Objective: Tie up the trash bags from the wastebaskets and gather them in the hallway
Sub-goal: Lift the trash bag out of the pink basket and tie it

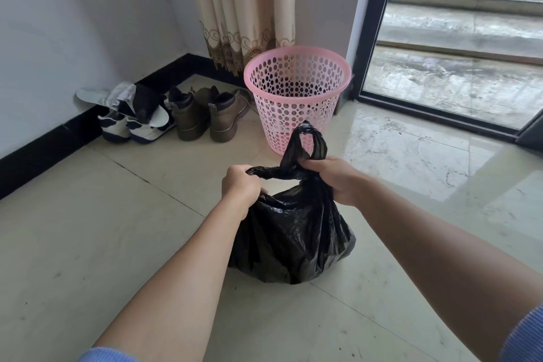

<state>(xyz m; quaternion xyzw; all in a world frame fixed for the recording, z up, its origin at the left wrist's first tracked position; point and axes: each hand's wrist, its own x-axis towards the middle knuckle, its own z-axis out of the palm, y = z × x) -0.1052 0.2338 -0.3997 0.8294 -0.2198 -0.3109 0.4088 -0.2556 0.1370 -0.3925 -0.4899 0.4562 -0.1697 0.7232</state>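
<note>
- Centre of the frame: the black trash bag (293,238) sits on the tiled floor (117,214), out of the pink wastebasket (273,114) just behind it. On the floor its weight holds it down, so both hands are free for the knot.
- The left hand (241,185) is curled tight around one twisted handle strip (264,172), pulling it towards the left of the frame.
- The right hand (335,179) is closed on the other handle, whose loop (305,141) stands up above the fist.
- The two strips cross between the fists over the bag's mouth. That looks to me like a knot being cinched, with the opposing pull there to draw it snug. Whether it is a first or second throw, I cannot tell.
- The body of the bag bulges low and wide, so it reads as loosely filled. The film is thin, so a hard yank could tear a handle.
- The wastebasket shows no liner, and through its holes I see nothing clearly inside.
- Left of the frame: boots (202,117) and sneakers (129,129) are lined along the dark skirting, well clear of the bag.
- A curtain (244,9) hangs top centre, and a glass door (455,38) fills the upper right.
- My judgement: tying is nearly done here, and the carry to the hallway is not yet begun.
</note>
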